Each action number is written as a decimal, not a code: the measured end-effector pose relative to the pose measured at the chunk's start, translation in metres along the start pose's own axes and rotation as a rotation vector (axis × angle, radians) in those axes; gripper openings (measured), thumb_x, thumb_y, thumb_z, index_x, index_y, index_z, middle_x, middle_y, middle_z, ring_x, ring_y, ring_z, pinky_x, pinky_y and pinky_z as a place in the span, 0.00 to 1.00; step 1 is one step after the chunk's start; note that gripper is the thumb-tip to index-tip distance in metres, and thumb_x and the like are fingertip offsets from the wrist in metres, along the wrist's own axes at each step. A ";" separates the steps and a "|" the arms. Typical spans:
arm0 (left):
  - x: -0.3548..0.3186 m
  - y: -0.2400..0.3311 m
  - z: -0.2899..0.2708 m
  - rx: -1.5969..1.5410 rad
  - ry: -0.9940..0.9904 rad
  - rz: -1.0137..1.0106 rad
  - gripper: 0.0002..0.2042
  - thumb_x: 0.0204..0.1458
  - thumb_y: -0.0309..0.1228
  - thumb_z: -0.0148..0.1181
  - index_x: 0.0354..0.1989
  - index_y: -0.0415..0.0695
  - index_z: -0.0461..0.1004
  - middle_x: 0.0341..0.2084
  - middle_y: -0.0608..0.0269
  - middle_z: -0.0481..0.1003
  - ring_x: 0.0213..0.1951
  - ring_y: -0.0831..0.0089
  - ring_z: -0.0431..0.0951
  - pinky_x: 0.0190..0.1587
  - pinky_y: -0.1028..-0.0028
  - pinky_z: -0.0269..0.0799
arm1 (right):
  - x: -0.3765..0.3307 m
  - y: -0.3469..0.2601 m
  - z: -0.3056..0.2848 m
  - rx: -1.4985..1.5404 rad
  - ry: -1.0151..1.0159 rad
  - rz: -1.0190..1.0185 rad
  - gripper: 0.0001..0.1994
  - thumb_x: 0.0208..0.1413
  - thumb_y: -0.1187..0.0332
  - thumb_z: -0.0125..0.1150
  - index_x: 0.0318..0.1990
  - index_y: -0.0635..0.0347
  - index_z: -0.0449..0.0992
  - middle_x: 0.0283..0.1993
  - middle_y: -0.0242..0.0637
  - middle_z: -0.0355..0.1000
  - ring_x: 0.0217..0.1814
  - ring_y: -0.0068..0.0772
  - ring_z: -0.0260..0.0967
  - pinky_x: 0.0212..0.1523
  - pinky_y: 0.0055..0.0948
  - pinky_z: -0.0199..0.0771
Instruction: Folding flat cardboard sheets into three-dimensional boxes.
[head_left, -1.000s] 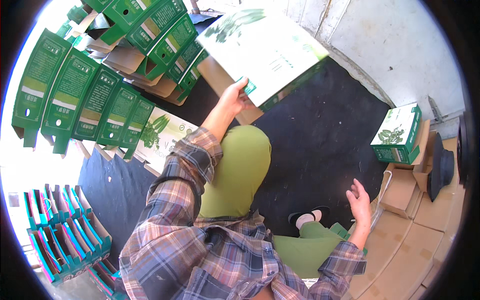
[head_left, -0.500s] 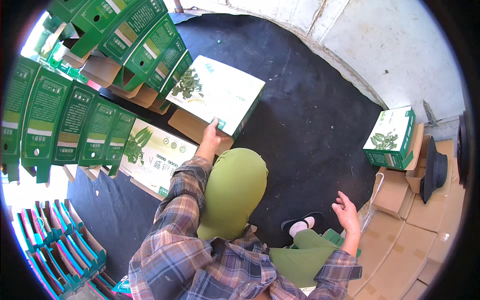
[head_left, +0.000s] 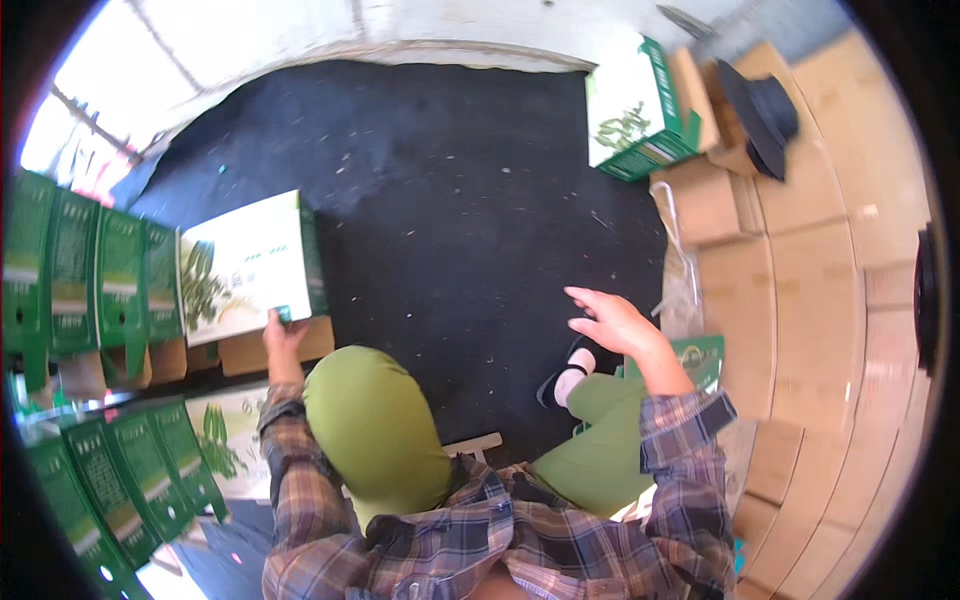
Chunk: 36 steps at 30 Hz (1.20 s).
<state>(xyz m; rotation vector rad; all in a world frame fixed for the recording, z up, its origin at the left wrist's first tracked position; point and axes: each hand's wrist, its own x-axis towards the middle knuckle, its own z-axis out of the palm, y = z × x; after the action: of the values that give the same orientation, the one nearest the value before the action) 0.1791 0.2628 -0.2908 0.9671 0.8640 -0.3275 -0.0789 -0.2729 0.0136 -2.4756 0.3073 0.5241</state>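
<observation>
A white-topped green carton with a leafy vegetable picture lies at the right end of a row of green cartons. My left hand grips its near edge, the thumb on the white face by a small green label; the other fingers are partly hidden. Brown inner flaps stick out beneath that edge. My right hand hangs in the air above my foot, fingers stretched out and holding nothing. At the far right, a similar white and green carton stands with a brown flap open.
Black sheeting covers the floor up to a pale wall. Stacked brown cardboard boxes line the right, a black hat on them. More green cartons and another white-faced carton lie at the near left.
The view has swung to the right, so the cartons appear further left. My left hand stays on the same carton's edge. My right hand has moved forward, fingers still apart.
</observation>
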 end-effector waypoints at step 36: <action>-0.315 -0.081 0.218 2.101 -1.156 0.749 0.28 0.47 0.31 0.64 0.60 0.46 0.67 0.39 0.54 0.76 0.35 0.66 0.77 0.41 0.69 0.73 | -0.146 0.060 -0.053 0.312 0.640 0.037 0.24 0.54 0.65 0.61 0.59 0.55 0.68 0.52 0.48 0.73 0.51 0.42 0.73 0.51 0.36 0.72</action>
<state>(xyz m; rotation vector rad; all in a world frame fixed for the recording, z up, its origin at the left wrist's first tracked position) 0.0384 -0.0002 -0.0363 2.3873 -1.3774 -1.0004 -0.2133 -0.3374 0.0866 -2.2652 0.6307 -0.3040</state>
